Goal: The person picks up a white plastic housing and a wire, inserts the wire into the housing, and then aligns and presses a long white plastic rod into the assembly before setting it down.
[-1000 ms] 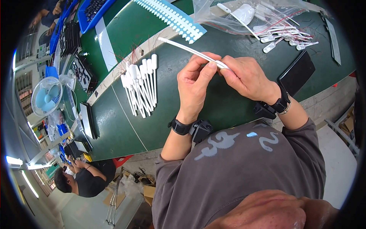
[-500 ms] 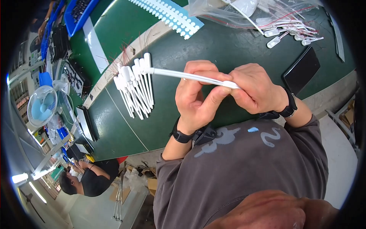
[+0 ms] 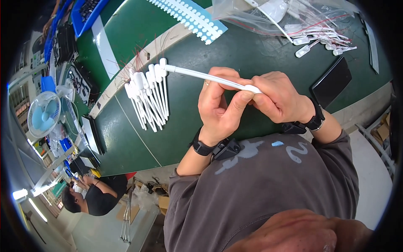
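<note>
Between both hands I hold a slim white plastic stick with a ribbed end pointing left and a wider rounded end at my fingertips. My left hand pinches it near the rounded end, thumb against index finger. Closed on that same end, my right hand covers part of it. To the left lies a fanned pile of white sticks with paddle-shaped heads, thin reddish wires running from them. The ribbed tip appears in front of or beside the pile's right edge; whether they touch I cannot tell.
A sheet of round white stickers on blue backing lies at the far side. A clear zip bag and several small white-headed wired parts are far right, near a black phone. A person in black sits at left; a fan stands beyond.
The stick has shifted slightly to the right, and its ribbed end has risen a little in the picture. Both hands keep their pinch near the rounded end.
</note>
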Demonstrator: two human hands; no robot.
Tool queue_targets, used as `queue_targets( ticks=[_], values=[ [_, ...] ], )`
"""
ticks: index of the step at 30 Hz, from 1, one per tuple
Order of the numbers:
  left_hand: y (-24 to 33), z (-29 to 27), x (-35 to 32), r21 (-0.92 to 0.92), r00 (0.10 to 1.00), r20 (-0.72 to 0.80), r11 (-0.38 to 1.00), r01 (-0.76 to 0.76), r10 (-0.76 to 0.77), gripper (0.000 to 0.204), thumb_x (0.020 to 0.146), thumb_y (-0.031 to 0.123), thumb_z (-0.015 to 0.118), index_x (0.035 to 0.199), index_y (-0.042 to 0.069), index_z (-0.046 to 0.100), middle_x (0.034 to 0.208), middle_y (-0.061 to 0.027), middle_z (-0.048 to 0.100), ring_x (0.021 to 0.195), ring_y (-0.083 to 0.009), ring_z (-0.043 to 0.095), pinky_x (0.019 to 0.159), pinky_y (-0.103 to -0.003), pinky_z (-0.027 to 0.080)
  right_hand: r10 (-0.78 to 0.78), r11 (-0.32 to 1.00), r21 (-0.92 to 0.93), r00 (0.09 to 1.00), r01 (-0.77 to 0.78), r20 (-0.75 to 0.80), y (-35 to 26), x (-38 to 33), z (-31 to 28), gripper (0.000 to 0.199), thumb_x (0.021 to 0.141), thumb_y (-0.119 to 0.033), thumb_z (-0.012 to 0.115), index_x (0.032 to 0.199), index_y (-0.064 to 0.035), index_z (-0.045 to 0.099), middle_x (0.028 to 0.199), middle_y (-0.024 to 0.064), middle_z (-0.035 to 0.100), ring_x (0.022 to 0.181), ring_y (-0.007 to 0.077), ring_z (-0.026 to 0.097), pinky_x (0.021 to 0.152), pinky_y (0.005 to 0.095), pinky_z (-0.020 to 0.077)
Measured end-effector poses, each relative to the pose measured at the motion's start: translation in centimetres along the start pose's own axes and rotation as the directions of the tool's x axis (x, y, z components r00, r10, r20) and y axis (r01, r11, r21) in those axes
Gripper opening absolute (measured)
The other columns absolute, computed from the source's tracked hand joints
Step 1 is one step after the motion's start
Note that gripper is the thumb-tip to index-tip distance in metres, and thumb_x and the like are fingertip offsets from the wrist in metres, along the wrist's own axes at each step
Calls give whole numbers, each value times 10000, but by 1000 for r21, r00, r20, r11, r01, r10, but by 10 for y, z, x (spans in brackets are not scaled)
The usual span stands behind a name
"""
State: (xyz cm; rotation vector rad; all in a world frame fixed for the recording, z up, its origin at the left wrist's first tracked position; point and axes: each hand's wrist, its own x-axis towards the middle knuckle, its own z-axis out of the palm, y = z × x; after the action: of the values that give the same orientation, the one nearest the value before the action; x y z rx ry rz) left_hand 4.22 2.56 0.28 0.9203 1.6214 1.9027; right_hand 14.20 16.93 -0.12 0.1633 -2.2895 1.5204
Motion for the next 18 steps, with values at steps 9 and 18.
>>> queue_targets(
  ticks=[9,18],
  values=[
    [-5,-3,9,-252,993,-18,962,107,-115,182,936,151,647,1016,-11,626,935,-82,602,823,-157,568,756,-273,462,207,978,38,978,-207,17,-9,6,-8,298,1010,-243,447,893,4,567,612,53,536,544,183,535,535,308,414],
    [-9,-35,26,-727,969,-42,673,136,-241,276,984,275,585,1039,5,604,889,-74,642,796,-151,591,766,-286,490,278,960,35,955,-276,-102,-15,3,-13,391,1055,-304,385,1032,18,607,685,29,560,649,97,538,627,246,423]
  ],
)
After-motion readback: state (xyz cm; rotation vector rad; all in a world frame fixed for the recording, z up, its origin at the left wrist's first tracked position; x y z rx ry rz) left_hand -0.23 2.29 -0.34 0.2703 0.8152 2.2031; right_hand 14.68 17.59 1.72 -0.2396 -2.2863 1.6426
